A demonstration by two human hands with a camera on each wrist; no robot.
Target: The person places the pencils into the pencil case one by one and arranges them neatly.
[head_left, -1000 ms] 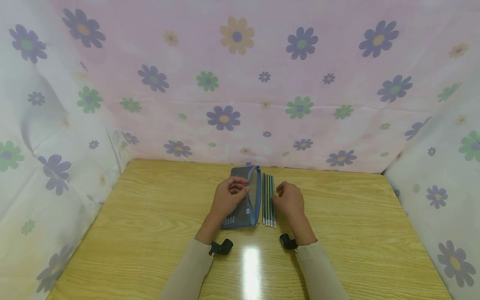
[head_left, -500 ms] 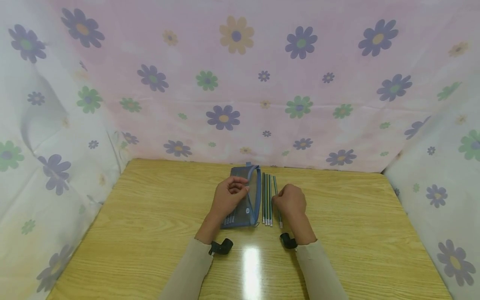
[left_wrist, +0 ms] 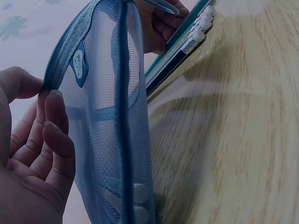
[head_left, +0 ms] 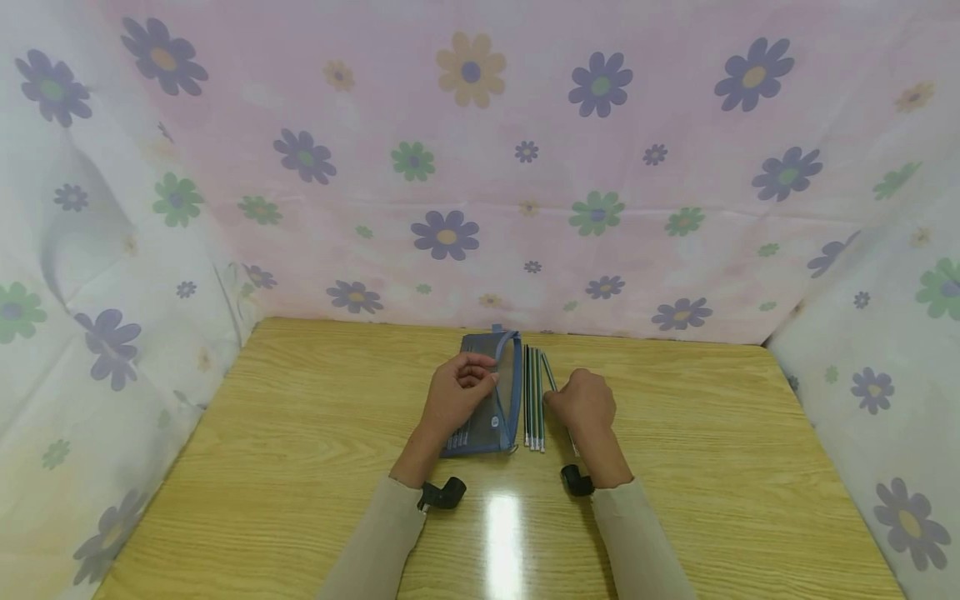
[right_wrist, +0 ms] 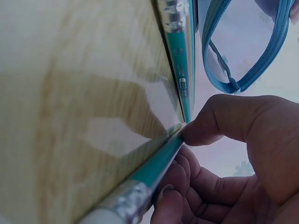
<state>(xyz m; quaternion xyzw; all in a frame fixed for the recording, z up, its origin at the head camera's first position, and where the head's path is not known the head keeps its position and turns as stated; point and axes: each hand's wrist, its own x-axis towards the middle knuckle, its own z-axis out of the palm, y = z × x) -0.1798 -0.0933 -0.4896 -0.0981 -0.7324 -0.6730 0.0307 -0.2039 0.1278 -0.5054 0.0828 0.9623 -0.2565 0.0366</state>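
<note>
A blue mesh zip pouch (head_left: pixel 487 437) lies on the table with its zip opening facing right. My left hand (head_left: pixel 453 396) pinches the zipped edge between thumb and finger, holding the mouth apart in the left wrist view. Pale rounded ends (left_wrist: pixel 140 192) show through the mesh low in the pouch. Right of it, several eraser-tipped pencils (head_left: pixel 534 400) lie side by side. My right hand (head_left: pixel 585 404) pinches a green pencil (right_wrist: pixel 156 165) along its shaft. That pencil slants away from the row, its eraser end toward me; its far tip (head_left: pixel 545 358) is close to the others.
The wood-grain table (head_left: pixel 712 467) extends to both sides and toward me. A flowered cloth (head_left: pixel 360 208) stands behind it and along both sides. Black wrist mounts (head_left: pixel 444 493) stick out inward from both wrists.
The right-hand pencil has been drawn out of the row, and its eraser end has swung right, so it now slants. The left hand and pouch stay about where they were.
</note>
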